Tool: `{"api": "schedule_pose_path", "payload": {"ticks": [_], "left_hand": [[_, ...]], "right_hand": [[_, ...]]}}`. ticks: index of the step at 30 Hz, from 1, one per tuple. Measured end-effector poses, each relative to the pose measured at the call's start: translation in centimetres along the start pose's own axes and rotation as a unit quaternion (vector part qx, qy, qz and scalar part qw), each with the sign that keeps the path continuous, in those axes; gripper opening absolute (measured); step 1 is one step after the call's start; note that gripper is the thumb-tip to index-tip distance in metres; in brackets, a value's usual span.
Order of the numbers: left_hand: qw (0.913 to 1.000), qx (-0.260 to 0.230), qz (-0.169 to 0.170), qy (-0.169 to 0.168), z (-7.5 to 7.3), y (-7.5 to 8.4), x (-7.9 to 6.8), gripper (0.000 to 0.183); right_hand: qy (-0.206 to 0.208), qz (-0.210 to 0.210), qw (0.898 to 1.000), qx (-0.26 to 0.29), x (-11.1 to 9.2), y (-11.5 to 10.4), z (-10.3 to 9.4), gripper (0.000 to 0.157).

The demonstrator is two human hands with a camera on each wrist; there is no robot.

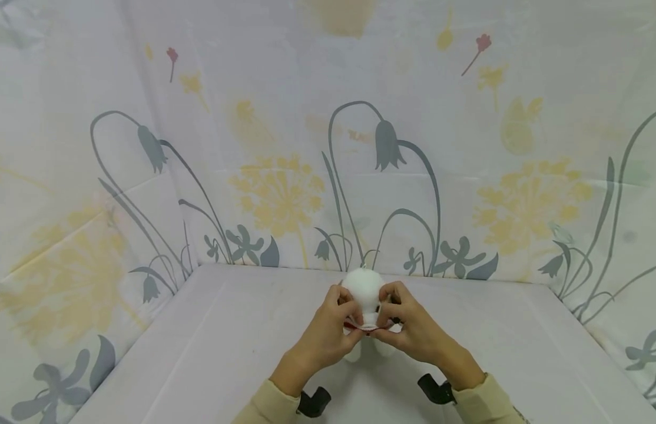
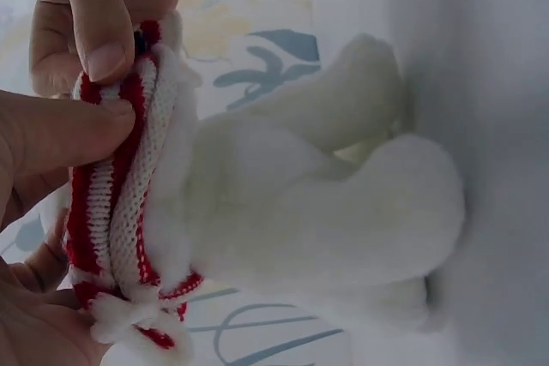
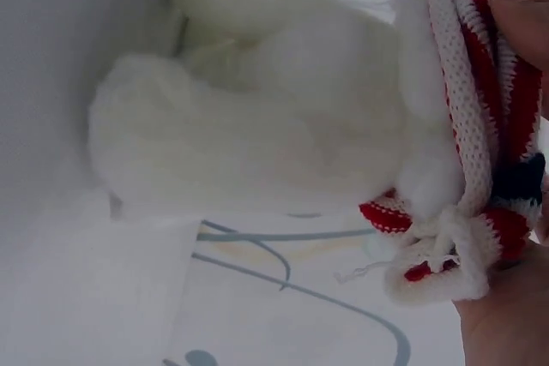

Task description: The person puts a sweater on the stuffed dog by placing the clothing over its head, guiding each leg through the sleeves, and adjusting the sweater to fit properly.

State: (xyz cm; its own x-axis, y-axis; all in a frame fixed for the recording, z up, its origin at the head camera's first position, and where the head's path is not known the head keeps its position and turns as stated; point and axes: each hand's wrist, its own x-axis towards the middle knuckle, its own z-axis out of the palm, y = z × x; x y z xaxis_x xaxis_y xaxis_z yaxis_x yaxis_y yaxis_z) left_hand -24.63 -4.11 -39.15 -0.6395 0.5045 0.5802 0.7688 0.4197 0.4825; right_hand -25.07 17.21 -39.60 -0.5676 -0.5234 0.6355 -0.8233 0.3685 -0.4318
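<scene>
A white plush toy stands upright on the table between both hands, its round head uppermost and its furry legs down on the surface. A red-and-white striped knitted sweater is bunched round its upper body, above the white belly. My left hand pinches the knit on the left side, thumb and fingers curled over its edge. On the right side my right hand pinches the same edge, thumbs close together in the middle. A small sleeve with a white cuff sticks out at the side.
The pale table stretches out around the toy. Behind and beside it hangs a cloth printed with grey and yellow flowers. Black camera mounts sit below the wrists, near the beige sleeve cuffs.
</scene>
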Motion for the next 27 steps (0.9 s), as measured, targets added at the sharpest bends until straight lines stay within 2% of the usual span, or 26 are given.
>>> {"api": "schedule_pose_path", "payload": {"ticks": [3, 6, 10, 12, 15, 18, 22, 27], "left_hand": [[0.9998, 0.016, 0.012, -0.006, 0.0, -0.2, 0.0, 0.023], [0.9999, -0.01, 0.013, -0.003, 0.0, -0.5, -0.1, 0.02], [0.998, -0.048, 0.015, 0.039, 0.2, -1.0, 0.1, 0.016], [0.9972, -0.029, 0.02, 0.066, 0.2, -1.3, 0.2, 0.019], [0.995, 0.003, 0.017, 0.098, 0.2, -1.4, 0.2, 0.031], [0.9938, 0.02, 0.004, 0.109, 0.2, -1.4, 0.2, 0.048], [0.9945, 0.035, -0.003, 0.099, 0.3, -1.6, 0.1, 0.064], [0.9962, 0.042, -0.013, 0.075, 0.5, -2.0, -0.1, 0.069]], "right_hand": [[-0.004, -0.006, 1.0, -0.006, -0.1, 0.2, 0.0, 0.027], [-0.003, -0.006, 1.0, 0.014, -0.2, 0.4, 0.0, 0.023], [0.03, -0.011, 0.999, 0.004, 0.0, 0.8, 0.0, 0.02], [0.054, -0.016, 0.998, -0.024, 0.0, 1.0, 0.0, 0.022], [0.074, -0.001, 0.996, -0.059, 0.0, 1.1, 0.0, 0.036], [0.065, 0.024, 0.995, -0.066, -0.1, 1.2, -0.1, 0.055], [0.046, 0.039, 0.996, -0.058, -0.3, 1.7, -0.1, 0.069], [0.029, 0.07, 0.994, -0.078, -0.8, 2.1, 0.3, 0.081]]}}
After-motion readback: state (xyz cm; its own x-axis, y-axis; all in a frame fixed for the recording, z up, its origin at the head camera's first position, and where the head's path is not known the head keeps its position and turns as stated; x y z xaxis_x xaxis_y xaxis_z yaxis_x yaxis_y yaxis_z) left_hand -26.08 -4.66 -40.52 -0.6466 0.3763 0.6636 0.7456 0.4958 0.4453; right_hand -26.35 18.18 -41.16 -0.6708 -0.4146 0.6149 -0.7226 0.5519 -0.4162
